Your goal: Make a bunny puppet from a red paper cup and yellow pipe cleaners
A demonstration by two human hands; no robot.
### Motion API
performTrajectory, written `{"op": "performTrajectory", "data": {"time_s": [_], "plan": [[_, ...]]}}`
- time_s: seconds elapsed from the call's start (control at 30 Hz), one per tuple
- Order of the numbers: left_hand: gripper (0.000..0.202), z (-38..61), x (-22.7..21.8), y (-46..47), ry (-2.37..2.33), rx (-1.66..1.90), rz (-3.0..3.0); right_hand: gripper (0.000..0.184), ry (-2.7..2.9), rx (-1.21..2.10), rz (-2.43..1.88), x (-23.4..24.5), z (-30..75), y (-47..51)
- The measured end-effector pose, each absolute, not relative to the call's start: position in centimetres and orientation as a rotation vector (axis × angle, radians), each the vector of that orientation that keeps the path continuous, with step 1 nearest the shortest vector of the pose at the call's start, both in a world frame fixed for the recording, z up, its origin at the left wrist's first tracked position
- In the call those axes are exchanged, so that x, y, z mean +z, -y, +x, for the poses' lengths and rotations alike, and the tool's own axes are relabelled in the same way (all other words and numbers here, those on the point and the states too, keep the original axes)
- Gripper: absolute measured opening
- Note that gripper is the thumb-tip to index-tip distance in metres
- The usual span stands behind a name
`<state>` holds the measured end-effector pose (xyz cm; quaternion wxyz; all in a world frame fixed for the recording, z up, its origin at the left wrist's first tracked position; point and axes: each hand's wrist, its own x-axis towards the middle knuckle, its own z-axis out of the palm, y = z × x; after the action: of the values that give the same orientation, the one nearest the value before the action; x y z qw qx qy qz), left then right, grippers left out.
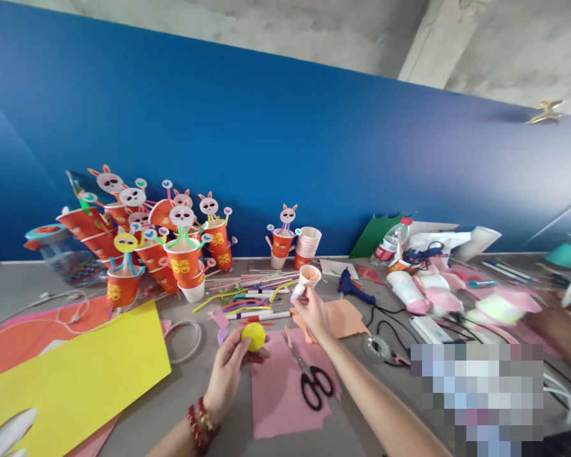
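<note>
My left hand [233,352] pinches a round yellow paper disc [254,337] between thumb and fingers. A small lilac piece [223,336] shows beside that hand's knuckles; whether the hand holds it I cannot tell. My right hand [313,310] is closed on a small white-and-lilac cylinder [297,292], blurred, perhaps a glue stick. Just beyond it stands a paper cup [310,275]. Below the hands lies a pink paper sheet [278,400], with black-handled scissors [309,377] resting on it. Peach paper [341,319] lies under my right wrist.
Red paper cups with rabbit figures [183,257] crowd the back left. Markers [261,315] and pipe cleaners lie mid-table. A yellow sheet [90,381] covers the left. A glue gun [354,287] with its cord, a bottle [393,244] and another person's hand [549,317] are at right.
</note>
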<state>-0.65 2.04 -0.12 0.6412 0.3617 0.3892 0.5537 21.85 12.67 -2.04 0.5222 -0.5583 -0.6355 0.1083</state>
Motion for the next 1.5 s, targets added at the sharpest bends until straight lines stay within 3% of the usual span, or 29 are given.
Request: {"op": "performTrajectory", "data": {"time_s": [0.13, 0.27, 0.37, 0.5, 0.63, 0.77, 0.9, 1.17, 1.5], "plan": [[0.043, -0.3, 0.0, -1.4, -0.876, 1.227, 0.933, 0.017, 1.565, 0.327, -1.404, -2.9, 22.5, -13.2], [0.044, 0.3, 0.0, -0.4, -0.728, 1.069, 1.073, 0.034, 1.55, 0.298, -1.379, -1.9, 22.6, -11.3], [0.039, 0.2, 0.1, 0.0, -0.554, 0.847, 0.946, 0.025, 1.549, 0.276, -1.304, -0.4, 21.3, -8.9], [0.04, -0.7, 0.6, 0.2, -0.374, 0.482, 0.784, 0.013, 1.889, 0.495, -1.053, 1.3, 16.3, -6.9], [0.043, -1.4, 0.8, 0.0, -0.444, 0.366, 0.896, 0.053, 2.073, 0.6, -0.85, 1.9, 10.2, -6.9], [0.045, -1.7, -0.2, -0.5, -0.458, 0.355, 0.882, 0.037, 2.013, 0.588, -0.836, 3.0, 8.5, -7.7], [0.039, -1.4, -1.3, -0.8, -0.442, 0.428, 0.805, 0.023, 1.821, 0.533, -0.964, 5.4, 14.3, -9.8], [0.035, -0.6, -0.9, -0.4, -0.404, 0.476, 0.775, 0.046, 1.525, 0.463, -1.203, 5.2, 26.2, -14.3], [0.034, -0.7, -1.6, -0.7, -0.481, 0.525, 0.79, 0.03, 1.706, 0.347, -1.224, 3.9, 24.7, -13.9]]}}
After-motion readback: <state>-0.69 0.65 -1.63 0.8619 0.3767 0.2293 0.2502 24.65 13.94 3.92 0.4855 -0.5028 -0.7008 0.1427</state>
